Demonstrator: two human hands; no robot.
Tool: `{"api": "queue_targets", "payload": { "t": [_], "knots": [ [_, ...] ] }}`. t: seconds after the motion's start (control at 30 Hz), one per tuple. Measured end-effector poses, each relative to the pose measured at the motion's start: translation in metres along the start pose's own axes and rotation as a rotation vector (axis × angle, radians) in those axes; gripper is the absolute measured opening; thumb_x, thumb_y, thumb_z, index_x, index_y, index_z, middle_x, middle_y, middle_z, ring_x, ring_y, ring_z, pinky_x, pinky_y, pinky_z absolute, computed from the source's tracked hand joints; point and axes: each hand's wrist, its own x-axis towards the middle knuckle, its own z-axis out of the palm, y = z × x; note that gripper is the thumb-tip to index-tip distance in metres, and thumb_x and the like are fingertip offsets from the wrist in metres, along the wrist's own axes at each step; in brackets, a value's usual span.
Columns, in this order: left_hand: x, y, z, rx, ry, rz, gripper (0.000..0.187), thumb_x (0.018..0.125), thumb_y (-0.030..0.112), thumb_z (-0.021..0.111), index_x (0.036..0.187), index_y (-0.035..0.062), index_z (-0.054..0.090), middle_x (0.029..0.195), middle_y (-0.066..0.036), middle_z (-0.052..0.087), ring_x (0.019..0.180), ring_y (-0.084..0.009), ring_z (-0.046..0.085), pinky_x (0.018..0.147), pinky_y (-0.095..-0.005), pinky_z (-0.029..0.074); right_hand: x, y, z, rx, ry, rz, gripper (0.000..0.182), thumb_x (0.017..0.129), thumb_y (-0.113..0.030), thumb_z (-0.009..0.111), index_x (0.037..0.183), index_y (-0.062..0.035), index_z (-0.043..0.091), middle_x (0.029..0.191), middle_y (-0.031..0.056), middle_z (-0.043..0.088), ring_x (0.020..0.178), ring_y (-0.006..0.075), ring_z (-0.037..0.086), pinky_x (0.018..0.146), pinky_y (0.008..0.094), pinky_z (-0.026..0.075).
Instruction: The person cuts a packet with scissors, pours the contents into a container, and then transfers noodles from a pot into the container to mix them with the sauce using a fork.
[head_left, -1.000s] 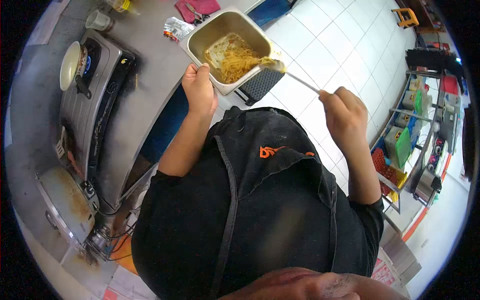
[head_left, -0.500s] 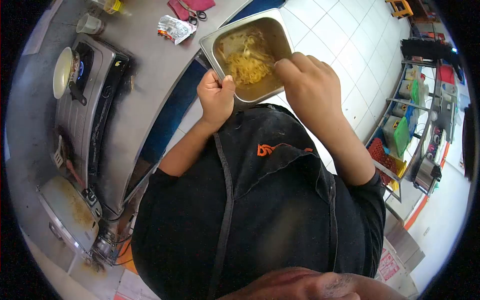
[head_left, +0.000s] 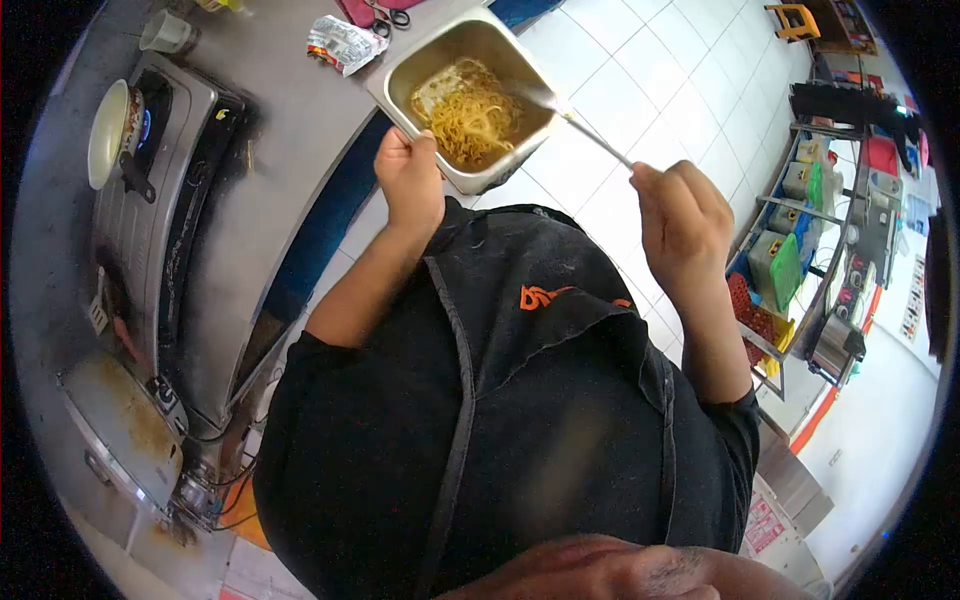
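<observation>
- Noodles [head_left: 465, 120] at 12 o'clock, inside deep steel pan [head_left: 500, 60]; yellow-brown, wavy, glossy tangle.
- Left hand [head_left: 410, 178], 11 o'clock: I've got the near rim clamped, thumb on top.
- Right hand [head_left: 688, 215], 2 o'clock: I'm pinching the handle end of a metal spoon [head_left: 600, 137]; its head is over the pan, blurred.
- Doing it well: I'd brace the rim firmly, go low along the wall, lift from underneath, turn gently. Quick flicks could fling strands out; far-end grip gives reach, less control.
- Pan: squarish, rounded corners, flat flange, dull metal, brownish smears inside. Whether the counter [head_left: 250, 100] supports it, can't tell.
- 11 o'clock: crinkled foil packet [head_left: 345, 44], scissors [head_left: 392, 18] nearby.
- 10 o'clock: round cream frying pan [head_left: 108, 135], tilted-looking, on gas stove [head_left: 140, 235], blue flame.
</observation>
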Motion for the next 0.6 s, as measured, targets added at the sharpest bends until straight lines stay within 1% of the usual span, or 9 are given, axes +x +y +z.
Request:
{"api": "queue_targets", "payload": {
  "t": [0.07, 0.13, 0.2, 0.23, 0.3, 0.37, 0.43, 0.5, 0.6],
  "knots": [
    [-0.009, -0.004, -0.001, 0.073, -0.071, 0.005, 0.005, 0.091, -0.001, 0.05, 0.09, 0.0012, 0.054, 0.085, -0.003, 0.06, 0.071, -0.0056, 0.054, 0.064, -0.0218, 0.047, 0.008, -0.004, 0.004, 0.078, 0.033, 0.08, 0.002, 0.081, -0.009, 0.062, 0.081, -0.0071, 0.062, 0.064, 0.0075, 0.054, 0.055, 0.0252, 0.057, 0.05, 0.0377, 0.044],
    [-0.013, -0.007, 0.001, 0.09, -0.115, 0.056, 0.004, 0.091, 0.0, 0.052, 0.087, 0.0017, 0.053, 0.079, 0.0, 0.057, 0.067, -0.0027, 0.049, 0.061, -0.0203, 0.043, 0.009, -0.01, 0.009, 0.062, -0.123, 0.132, 0.006, 0.082, -0.013, 0.061, 0.08, -0.0066, 0.061, 0.065, 0.01, 0.058, 0.059, 0.0285, 0.059, 0.053, 0.0405, 0.046],
    [-0.018, -0.007, 0.006, 0.208, -0.132, 0.174, 0.005, 0.09, 0.001, 0.054, 0.086, 0.0019, 0.053, 0.078, 0.0, 0.057, 0.067, -0.0026, 0.048, 0.06, -0.0204, 0.043, 0.009, -0.017, 0.019, 0.08, -0.256, 0.199, 0.013, 0.082, -0.018, 0.059, 0.078, -0.0063, 0.061, 0.067, 0.0127, 0.062, 0.063, 0.0318, 0.063, 0.058, 0.0443, 0.049],
    [-0.021, -0.006, 0.008, 0.267, -0.141, 0.231, 0.005, 0.09, 0.001, 0.055, 0.086, 0.0019, 0.052, 0.078, 0.0, 0.057, 0.067, -0.0025, 0.048, 0.06, -0.0205, 0.042, 0.009, -0.019, 0.025, -0.034, -0.373, 0.215, 0.012, 0.082, -0.015, 0.055, 0.076, -0.0054, 0.059, 0.066, 0.0128, 0.061, 0.063, 0.0324, 0.062, 0.057, 0.0442, 0.049],
    [-0.032, -0.006, 0.012, 0.277, -0.197, 0.286, 0.007, 0.09, 0.002, 0.057, 0.085, 0.0022, 0.052, 0.078, 0.0, 0.056, 0.068, -0.0026, 0.048, 0.06, -0.0208, 0.042, 0.016, -0.019, 0.042, -0.212, -0.39, 0.293, 0.01, 0.081, -0.013, 0.053, 0.077, -0.0049, 0.058, 0.066, 0.0132, 0.062, 0.063, 0.033, 0.062, 0.057, 0.044, 0.049],
    [-0.037, -0.006, 0.014, 0.283, -0.264, 0.317, 0.008, 0.09, 0.002, 0.058, 0.085, 0.0025, 0.051, 0.078, 0.0, 0.056, 0.068, -0.0027, 0.048, 0.06, -0.0209, 0.042, 0.027, -0.003, 0.053, -0.216, -0.228, 0.322, 0.015, 0.086, -0.021, 0.059, 0.078, -0.0085, 0.062, 0.066, 0.0118, 0.063, 0.059, 0.0317, 0.062, 0.055, 0.0432, 0.048],
    [-0.038, -0.006, 0.015, 0.285, -0.341, 0.318, 0.009, 0.091, 0.003, 0.058, 0.086, 0.0028, 0.051, 0.078, 0.0, 0.056, 0.068, -0.0028, 0.048, 0.06, -0.0209, 0.042, 0.032, 0.003, 0.062, -0.091, -0.029, 0.256, 0.01, 0.084, -0.019, 0.062, 0.081, -0.009, 0.063, 0.068, 0.0114, 0.064, 0.061, 0.0308, 0.063, 0.056, 0.0415, 0.049],
    [-0.036, 0.001, 0.022, 0.23, -0.318, 0.288, 0.009, 0.091, 0.003, 0.057, 0.085, 0.0033, 0.05, 0.078, 0.0, 0.056, 0.067, -0.0028, 0.048, 0.06, -0.0202, 0.042, 0.034, 0.002, 0.071, 0.008, 0.11, 0.153, 0.008, 0.083, -0.018, 0.064, 0.083, -0.0093, 0.064, 0.069, 0.0108, 0.065, 0.062, 0.0301, 0.063, 0.058, 0.0406, 0.05],
    [-0.027, 0.002, 0.027, 0.192, -0.264, 0.299, 0.009, 0.092, 0.005, 0.056, 0.085, 0.0033, 0.05, 0.08, -0.001, 0.057, 0.068, -0.003, 0.048, 0.062, -0.0201, 0.043, 0.024, 0.004, 0.066, 0.043, -0.058, -0.02, 0.006, 0.083, -0.016, 0.064, 0.084, -0.0096, 0.063, 0.07, 0.0092, 0.065, 0.064, 0.0263, 0.064, 0.059, 0.0363, 0.05]
  ]
}}
